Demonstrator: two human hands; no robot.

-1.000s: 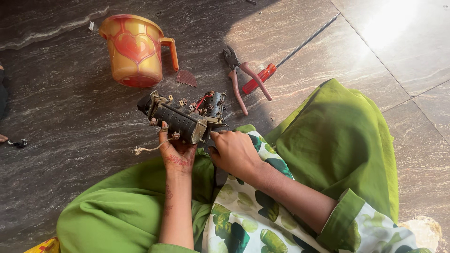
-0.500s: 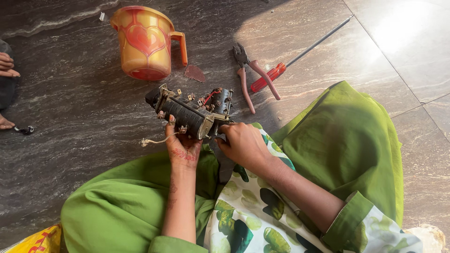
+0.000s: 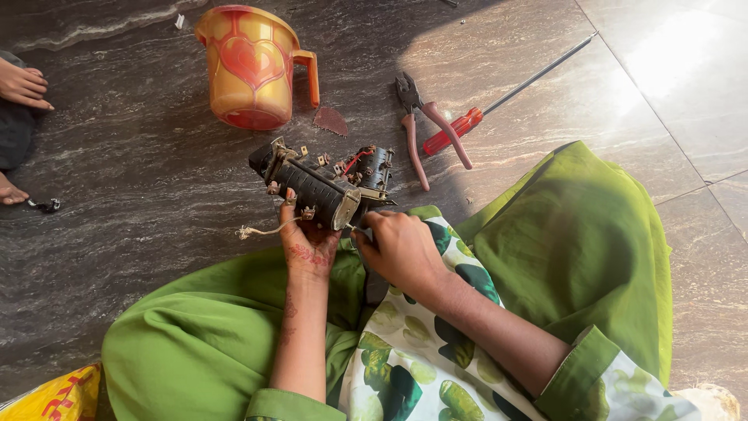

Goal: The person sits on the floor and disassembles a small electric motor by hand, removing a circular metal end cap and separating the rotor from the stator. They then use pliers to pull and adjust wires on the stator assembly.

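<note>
- while your left hand (image 3: 308,245) grips the dark motor part (image 3: 315,187) above your lap, the jug (image 3: 251,66) stands apart beyond.
- your right hand (image 3: 401,249) pinches its near end; the pliers (image 3: 417,125) lie right.
- the view has shifted since earlier.

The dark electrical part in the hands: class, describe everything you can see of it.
The part is a dark, ribbed block, seemingly plastic and metal, with small metal tabs along its top, red wiring near its right end and a pale frayed wire trailing left. It lies tilted above the floor, over the lap. The left hand grips it from below; the right hand touches its lower right end.
</note>
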